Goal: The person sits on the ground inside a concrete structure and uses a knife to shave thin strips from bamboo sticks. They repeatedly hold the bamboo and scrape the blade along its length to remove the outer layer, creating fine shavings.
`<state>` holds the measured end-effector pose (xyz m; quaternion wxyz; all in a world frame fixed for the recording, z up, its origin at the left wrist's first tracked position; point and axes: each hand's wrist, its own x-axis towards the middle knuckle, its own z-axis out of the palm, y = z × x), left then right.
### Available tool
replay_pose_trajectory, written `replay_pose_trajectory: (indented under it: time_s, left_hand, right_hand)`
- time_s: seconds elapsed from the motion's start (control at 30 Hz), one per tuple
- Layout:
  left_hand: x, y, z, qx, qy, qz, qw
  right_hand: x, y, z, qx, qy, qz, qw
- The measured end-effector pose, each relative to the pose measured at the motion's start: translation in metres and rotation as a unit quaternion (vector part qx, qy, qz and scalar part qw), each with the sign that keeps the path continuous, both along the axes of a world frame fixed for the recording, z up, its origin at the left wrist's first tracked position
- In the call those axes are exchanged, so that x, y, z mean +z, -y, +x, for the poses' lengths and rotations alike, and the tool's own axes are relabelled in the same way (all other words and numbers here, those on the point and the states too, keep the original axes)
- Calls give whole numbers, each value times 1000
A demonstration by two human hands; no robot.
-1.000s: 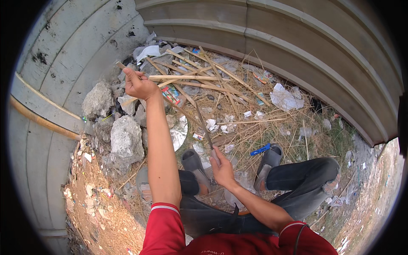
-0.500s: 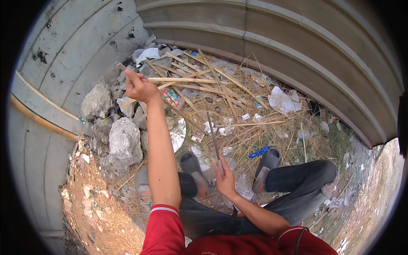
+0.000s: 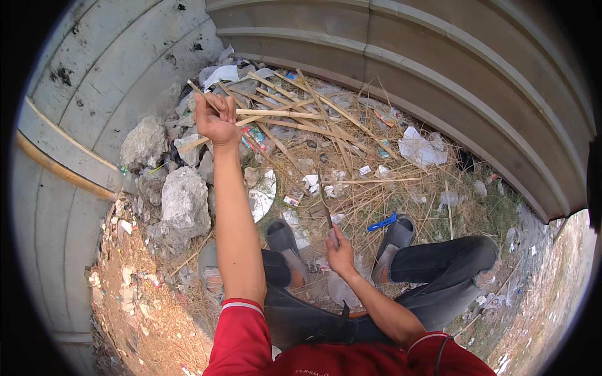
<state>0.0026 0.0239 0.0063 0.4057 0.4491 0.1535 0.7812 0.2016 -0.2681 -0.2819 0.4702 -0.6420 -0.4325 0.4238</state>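
Note:
My left hand (image 3: 216,122) is raised at the end of an outstretched arm, fingers curled round a thin bamboo strip (image 3: 202,94). One end of the strip sticks out past the thumb; the rest slants down toward the middle of the ground. Low in front of my body, my right hand (image 3: 341,255) grips a knife by its handle. The narrow dark blade (image 3: 325,203) points away from me. Several pale bamboo strips (image 3: 282,114) lie crossed in a loose pile just right of my left hand.
Rough grey rocks (image 3: 185,200) sit left of my arm, by the pale panel wall (image 3: 113,81). A ribbed metal wall (image 3: 439,56) closes off the far side. A blue tool with a slim handle (image 3: 382,222) lies by my right foot. Dry straw and plastic scraps (image 3: 421,148) cover the ground.
My left hand has turned over and shifted slightly right, tilting the strip more steeply. My right hand has moved a little right, and the knife has swung slightly with it.

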Motion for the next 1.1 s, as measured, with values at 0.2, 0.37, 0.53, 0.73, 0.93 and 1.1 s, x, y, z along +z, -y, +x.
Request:
replay_pose_trajectory:
  time_s: [0.2, 0.37, 0.53, 0.73, 0.93, 1.1]
  left_hand:
    - [-6, 4, -35, -99, 7, -3, 995]
    - [-7, 3, -24, -104, 11, -9, 994]
    - [-7, 4, -31, -119, 1, 4, 993]
    - [-17, 14, -65, -98, -4, -6, 995]
    - [-9, 11, -37, -135, 7, 4, 991]
    - [-18, 16, -48, -167, -19, 19, 986]
  right_hand:
    - [89, -31, -16, -21, 7, 137, 990]
    - [-19, 5, -12, 63, -20, -17, 998]
    - [-58, -12, -3, 55, 7, -86, 995]
    - [77, -38, -15, 20, -47, 12, 999]
    - [-79, 13, -23, -7, -35, -3, 999]
    - [-17, -3, -30, 15, -88, -92, 992]
